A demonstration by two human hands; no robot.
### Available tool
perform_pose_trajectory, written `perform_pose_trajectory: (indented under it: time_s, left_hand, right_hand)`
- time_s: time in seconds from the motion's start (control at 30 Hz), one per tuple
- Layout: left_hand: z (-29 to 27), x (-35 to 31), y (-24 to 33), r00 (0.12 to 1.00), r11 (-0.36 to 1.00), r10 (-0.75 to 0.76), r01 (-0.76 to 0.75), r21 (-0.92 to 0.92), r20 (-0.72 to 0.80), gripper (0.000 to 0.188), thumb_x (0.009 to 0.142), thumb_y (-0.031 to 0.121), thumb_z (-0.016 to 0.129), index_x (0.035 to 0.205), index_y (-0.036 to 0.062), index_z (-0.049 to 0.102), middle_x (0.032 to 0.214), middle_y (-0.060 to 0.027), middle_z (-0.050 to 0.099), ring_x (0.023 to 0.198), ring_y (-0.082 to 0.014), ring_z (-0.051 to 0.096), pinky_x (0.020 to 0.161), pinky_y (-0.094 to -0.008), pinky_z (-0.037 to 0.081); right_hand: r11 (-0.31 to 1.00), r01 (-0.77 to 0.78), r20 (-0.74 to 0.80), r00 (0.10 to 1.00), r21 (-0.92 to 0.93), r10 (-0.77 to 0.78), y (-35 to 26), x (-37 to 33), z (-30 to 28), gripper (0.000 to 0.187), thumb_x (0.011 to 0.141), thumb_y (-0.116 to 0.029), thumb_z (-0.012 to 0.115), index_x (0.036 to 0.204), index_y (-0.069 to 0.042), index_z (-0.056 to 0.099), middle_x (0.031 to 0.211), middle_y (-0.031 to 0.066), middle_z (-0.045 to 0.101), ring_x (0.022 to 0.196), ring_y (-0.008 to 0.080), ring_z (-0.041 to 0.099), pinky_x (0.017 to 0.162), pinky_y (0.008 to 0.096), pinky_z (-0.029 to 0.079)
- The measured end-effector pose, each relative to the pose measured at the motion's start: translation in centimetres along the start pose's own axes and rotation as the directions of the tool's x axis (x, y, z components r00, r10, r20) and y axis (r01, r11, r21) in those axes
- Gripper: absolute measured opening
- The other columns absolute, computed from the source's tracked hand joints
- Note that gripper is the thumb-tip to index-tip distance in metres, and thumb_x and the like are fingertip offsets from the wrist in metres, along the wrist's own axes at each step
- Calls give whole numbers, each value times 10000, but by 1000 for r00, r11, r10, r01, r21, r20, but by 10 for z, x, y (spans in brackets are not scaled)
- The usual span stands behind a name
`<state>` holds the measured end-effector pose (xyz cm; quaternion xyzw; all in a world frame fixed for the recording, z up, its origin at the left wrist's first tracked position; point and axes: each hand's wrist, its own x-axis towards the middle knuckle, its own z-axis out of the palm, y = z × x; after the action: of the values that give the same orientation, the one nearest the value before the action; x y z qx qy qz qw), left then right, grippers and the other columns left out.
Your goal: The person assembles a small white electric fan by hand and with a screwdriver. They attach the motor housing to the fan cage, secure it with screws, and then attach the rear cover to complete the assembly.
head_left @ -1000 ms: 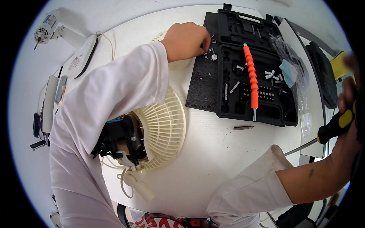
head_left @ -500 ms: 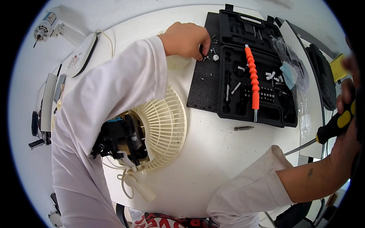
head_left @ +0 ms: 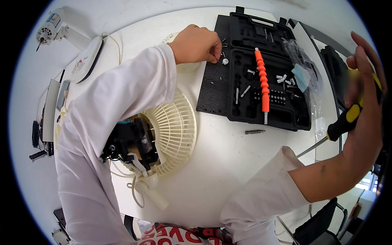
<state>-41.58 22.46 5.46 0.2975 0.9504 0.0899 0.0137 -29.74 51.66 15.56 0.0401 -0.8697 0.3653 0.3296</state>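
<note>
My left hand (head_left: pixel 199 44) reaches to the black mat (head_left: pixel 212 92), thumb and fingertips pinched together beside several small screws (head_left: pixel 221 78) and a round white piece (head_left: pixel 225 61). Whatever sits between those fingertips is hidden. Out at the right, my right hand (head_left: pixel 363 87) is raised with a black-and-yellow screwdriver (head_left: pixel 344 123) held against the palm, some fingers stretched upward and its shaft pointing down to the left. Partly under my left sleeve lies a cream fan grille (head_left: pixel 179 126) with a black motor assembly (head_left: pixel 134 143) in its middle.
An open black tool case (head_left: pixel 245 112) holds bits and an orange flexible shaft (head_left: pixel 262 79). A loose bit (head_left: pixel 255 132) lies in front of it. Clear plastic wrap (head_left: pixel 316 85) covers the case's right side. A pale cylindrical part (head_left: pixel 157 199) and a cable are near the front edge.
My right hand has risen with the screwdriver, and some of its fingers have straightened. My left fingertips stay at the mat, closed a little tighter. The view has shifted slightly.
</note>
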Motion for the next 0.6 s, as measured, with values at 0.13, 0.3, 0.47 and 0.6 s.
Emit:
perform_pose_trajectory:
  time_s: [0.13, 0.3, 0.47, 0.6]
  left_hand:
    - [2, 1, -6, 1000, 999, 22, -21, -34, 2, 68, 715, 160, 729, 773, 143, 696, 773, 20, 700, 775, -165, 664, 780, -321, 474]
    - [0, 1, -8, 998, 998, 62, -62, -31, -2, 66, 726, 157, 704, 790, 145, 691, 776, 17, 704, 777, -168, 669, 741, -318, 491]
    - [-4, 1, -2, 999, 994, -25, 27, -109, 21, 82, 757, 136, 704, 837, 120, 696, 801, -9, 701, 832, -172, 669, 761, -328, 497]
    - [-11, 3, 3, 995, 969, -99, 99, -226, 12, 88, 779, 113, 681, 861, 84, 689, 823, -39, 698, 821, -169, 664, 758, -323, 505]
  right_hand:
    - [999, 23, 12, 1000, -25, -22, 1, 6, -1, 388, 901, -367, 613, 1226, -156, 627, 882, 7, 646, 572, 2, 476, 500, 142, 380]
    - [1000, 5, -7, 1000, -19, -5, -13, 0, 3, 378, 905, -370, 606, 1218, -159, 632, 877, 14, 644, 579, 3, 495, 504, 133, 401]
    - [995, 12, 19, 1000, 99, -14, -16, -1, 6, 362, 901, -358, 616, 1192, -144, 647, 849, 17, 644, 567, 1, 494, 483, 129, 395]
    - [996, -24, -7, 1000, 83, 24, -20, -3, 8, 345, 899, -340, 624, 1176, -136, 655, 814, 20, 644, 561, -1, 491, 476, 127, 389]
